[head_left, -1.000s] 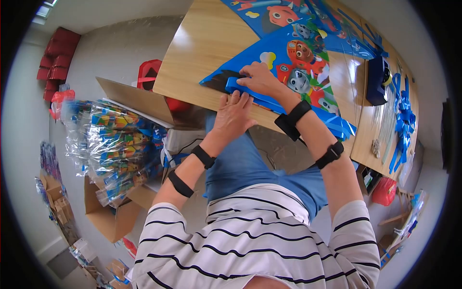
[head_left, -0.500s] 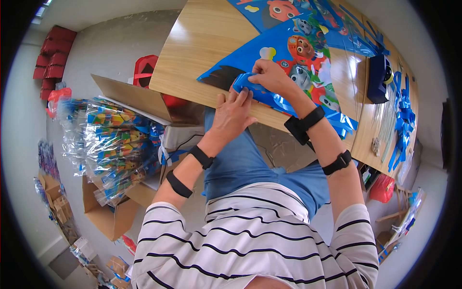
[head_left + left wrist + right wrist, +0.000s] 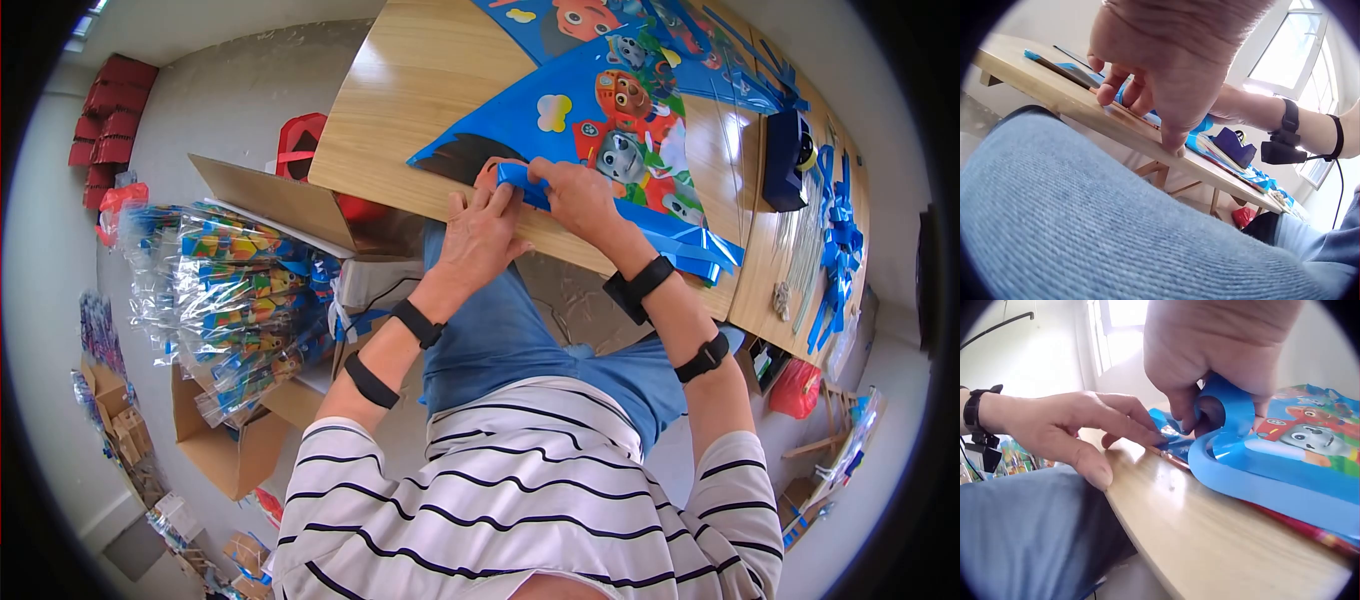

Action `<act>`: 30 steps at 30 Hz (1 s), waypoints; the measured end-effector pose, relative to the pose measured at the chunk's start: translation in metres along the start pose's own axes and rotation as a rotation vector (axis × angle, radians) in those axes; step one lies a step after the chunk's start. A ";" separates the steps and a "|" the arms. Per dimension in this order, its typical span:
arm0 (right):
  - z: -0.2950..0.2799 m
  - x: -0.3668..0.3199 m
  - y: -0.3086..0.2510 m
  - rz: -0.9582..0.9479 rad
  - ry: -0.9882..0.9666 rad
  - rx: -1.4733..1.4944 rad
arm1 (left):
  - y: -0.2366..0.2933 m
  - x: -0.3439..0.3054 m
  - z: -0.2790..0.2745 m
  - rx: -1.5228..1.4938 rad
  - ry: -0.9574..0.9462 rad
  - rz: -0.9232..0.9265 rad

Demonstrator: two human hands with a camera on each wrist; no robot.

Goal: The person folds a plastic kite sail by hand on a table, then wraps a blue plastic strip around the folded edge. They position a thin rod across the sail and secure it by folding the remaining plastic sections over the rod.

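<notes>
A blue printed sheet (image 3: 560,110) with cartoon figures lies along the table's near edge. My left hand (image 3: 478,240) presses its fingertips on the near edge of the sheet, at the end of a blue strip (image 3: 512,176); its thumb is at the table edge. Just right of it, my right hand (image 3: 585,205) has its fingers curled round the strip. In the right wrist view the strip (image 3: 1232,415) bends in a loop under the right hand (image 3: 1222,344). The left wrist view shows the left hand (image 3: 1160,62) from below, its fingers bent down to the sheet.
A dark blue tape dispenser (image 3: 785,160) and a bundle of blue ribbons (image 3: 842,240) stand on the right of the table (image 3: 400,90). Another printed sheet (image 3: 545,20) lies behind. On the left are plastic-wrapped goods (image 3: 240,290) and an open cardboard box (image 3: 235,450).
My right hand has moved right and towards the near edge, with the strip in its fingers. The left hand has barely moved in the last half second, its fingertips still on the sheet's edge.
</notes>
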State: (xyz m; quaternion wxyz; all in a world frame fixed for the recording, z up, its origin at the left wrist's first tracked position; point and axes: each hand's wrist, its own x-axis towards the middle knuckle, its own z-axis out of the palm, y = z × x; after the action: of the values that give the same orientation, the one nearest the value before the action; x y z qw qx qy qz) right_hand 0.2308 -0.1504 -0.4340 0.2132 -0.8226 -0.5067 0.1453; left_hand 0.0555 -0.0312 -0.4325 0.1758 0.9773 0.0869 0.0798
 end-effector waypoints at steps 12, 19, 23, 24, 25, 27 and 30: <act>-0.004 0.001 0.012 -0.002 0.095 0.024 | -0.002 0.000 0.002 0.029 -0.020 -0.003; -0.089 -0.016 0.042 0.362 -0.308 0.612 | -0.001 0.000 0.001 0.025 -0.005 0.000; -0.125 -0.056 0.071 0.509 -0.310 0.734 | -0.004 -0.001 0.006 0.042 0.028 0.026; -0.130 -0.067 0.085 0.512 -0.274 0.742 | -0.004 -0.001 0.006 0.050 0.042 0.033; -0.139 -0.078 0.097 0.549 -0.304 0.705 | -0.004 -0.001 0.006 0.049 0.043 0.031; -0.161 -0.100 0.118 0.625 -0.363 0.629 | -0.003 -0.001 0.005 0.046 0.045 0.030; -0.188 -0.136 0.155 0.689 -0.417 0.490 | -0.004 -0.001 0.007 0.036 0.054 0.036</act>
State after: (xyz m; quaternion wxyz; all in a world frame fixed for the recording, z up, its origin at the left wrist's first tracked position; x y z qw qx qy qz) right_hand 0.3759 -0.3717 -0.3451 0.2342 -0.8216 -0.1870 0.4849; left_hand 0.0557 -0.0301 -0.4402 0.1545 0.9792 0.0752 0.1078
